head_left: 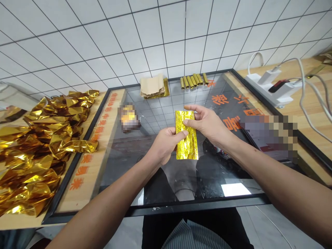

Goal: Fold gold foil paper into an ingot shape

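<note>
Wall tiles (168, 31), white with dark joints, stand behind a black-framed, orange-lettered glass tabletop (124, 152). Wooden surface (310, 117) shows on either side, the left part heaped with crumpled gold foil (33, 148). The forearms (127, 185) angle in from the lower corners. Over the middle of the glass, the left hand (166, 143) and right hand (209, 122) pinch a gold sheet (188, 148), left thumb lower, right thumb higher on its face; some left fingers are hidden behind it.
</note>
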`<move>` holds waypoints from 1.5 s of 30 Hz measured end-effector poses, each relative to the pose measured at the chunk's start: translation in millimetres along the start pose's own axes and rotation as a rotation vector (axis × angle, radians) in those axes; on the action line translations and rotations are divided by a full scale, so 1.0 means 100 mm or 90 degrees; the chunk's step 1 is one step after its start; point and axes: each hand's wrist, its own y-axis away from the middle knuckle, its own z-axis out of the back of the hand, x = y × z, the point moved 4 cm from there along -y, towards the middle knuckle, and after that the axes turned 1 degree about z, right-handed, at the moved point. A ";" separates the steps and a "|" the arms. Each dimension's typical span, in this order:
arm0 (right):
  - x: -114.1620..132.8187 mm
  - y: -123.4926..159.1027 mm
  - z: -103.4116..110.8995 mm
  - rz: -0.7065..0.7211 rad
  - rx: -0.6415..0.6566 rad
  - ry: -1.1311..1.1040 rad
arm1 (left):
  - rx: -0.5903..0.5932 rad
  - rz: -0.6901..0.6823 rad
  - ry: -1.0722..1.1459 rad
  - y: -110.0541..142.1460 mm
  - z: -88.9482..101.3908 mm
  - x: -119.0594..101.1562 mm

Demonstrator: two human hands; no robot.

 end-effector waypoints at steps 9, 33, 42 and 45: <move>0.02 0.02 -0.02 -0.002 0.031 -0.010 | 0.001 -0.022 -0.009 0.00 0.04 0.00; 0.09 0.06 -0.03 0.037 0.056 -0.065 | 0.019 -0.055 -0.042 0.04 0.06 -0.04; 0.21 0.11 -0.03 0.094 0.071 -0.048 | 0.027 -0.095 -0.096 0.07 0.10 -0.05; 0.24 0.14 -0.03 0.106 0.073 -0.044 | 0.022 -0.100 -0.105 0.08 0.11 -0.06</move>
